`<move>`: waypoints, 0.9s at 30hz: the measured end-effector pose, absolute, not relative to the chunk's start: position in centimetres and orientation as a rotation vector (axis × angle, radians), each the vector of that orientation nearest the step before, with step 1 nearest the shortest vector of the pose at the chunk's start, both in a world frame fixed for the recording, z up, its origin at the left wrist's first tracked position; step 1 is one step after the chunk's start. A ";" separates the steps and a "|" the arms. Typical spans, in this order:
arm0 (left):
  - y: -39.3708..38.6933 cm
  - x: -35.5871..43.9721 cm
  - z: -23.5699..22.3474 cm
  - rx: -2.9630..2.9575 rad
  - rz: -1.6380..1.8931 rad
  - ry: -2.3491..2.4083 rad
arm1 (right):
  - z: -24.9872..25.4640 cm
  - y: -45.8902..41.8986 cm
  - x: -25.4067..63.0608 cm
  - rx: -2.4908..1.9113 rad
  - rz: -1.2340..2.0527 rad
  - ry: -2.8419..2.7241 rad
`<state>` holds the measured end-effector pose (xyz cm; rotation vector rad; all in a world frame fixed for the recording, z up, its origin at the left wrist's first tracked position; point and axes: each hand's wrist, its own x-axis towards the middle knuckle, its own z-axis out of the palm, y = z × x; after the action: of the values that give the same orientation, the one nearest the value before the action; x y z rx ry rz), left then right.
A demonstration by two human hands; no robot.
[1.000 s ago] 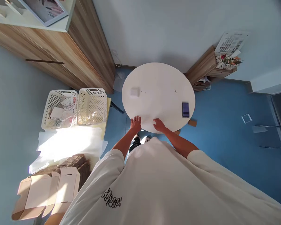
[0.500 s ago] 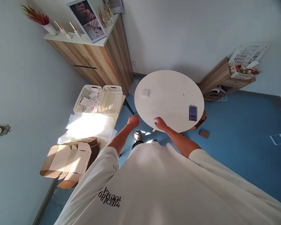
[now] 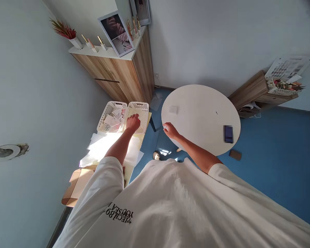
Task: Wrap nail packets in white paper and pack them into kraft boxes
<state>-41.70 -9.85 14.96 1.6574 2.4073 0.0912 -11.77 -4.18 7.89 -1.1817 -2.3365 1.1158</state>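
Note:
My left hand (image 3: 133,123) hangs over the right one of two white perforated baskets, its fingers loosely bent and apart, with nothing visible in them. That right basket (image 3: 143,119) holds small yellowish items, partly covered by the hand. Several cards and packets (image 3: 113,121) fill the left basket (image 3: 102,127). By the left edge of the round white table (image 3: 201,117), my right hand (image 3: 170,130) has half-curled fingers, with a gap at the thumb and nothing visible between them. A small white square object (image 3: 173,110) lies on the table's left part.
White sheets (image 3: 98,148) and a flattened cardboard box (image 3: 80,184) lie nearer on the side table. Behind stands a wooden cabinet (image 3: 113,70) with picture frames and bottles. A dark blurred rectangle (image 3: 228,134) rests on the round table; a wall pipe (image 3: 5,151) juts out left.
My left hand has gone from the round table's edge leftward to over the right basket. My right hand has drawn left to the table's edge. The view has swung toward the baskets.

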 end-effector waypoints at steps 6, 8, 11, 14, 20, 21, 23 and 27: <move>-8.2 -51.7 14.5 1.500 -0.065 2.452 | 7.8 -2.3 -18.0 -1.188 1.135 -2.311; -7.9 -54.4 13.5 1.417 -0.156 2.448 | 7.7 -1.7 -19.1 -1.210 1.143 -2.308; -8.1 -57.4 11.6 1.291 -0.295 2.417 | 7.4 -1.0 -20.2 -1.247 1.154 -2.315; -8.8 -59.2 9.5 1.229 -0.371 2.374 | 7.1 -0.4 -21.0 -1.273 1.147 -2.329; -9.9 -60.6 7.4 1.220 -0.407 2.363 | 6.8 0.1 -21.4 -1.279 1.166 -2.371; -9.9 -60.6 7.4 1.220 -0.415 2.360 | 6.8 0.2 -21.3 -1.285 1.169 -2.374; -9.7 -60.5 7.8 1.206 -0.431 2.348 | 6.8 0.3 -21.1 -1.309 1.164 -2.375; -9.2 -60.4 9.0 1.193 -0.435 2.331 | 6.8 0.4 -21.0 -1.343 1.159 -2.373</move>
<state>-60.35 -9.17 8.97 1.1933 2.3314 -0.4345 -20.98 0.40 6.78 -1.3428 -2.3727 1.1591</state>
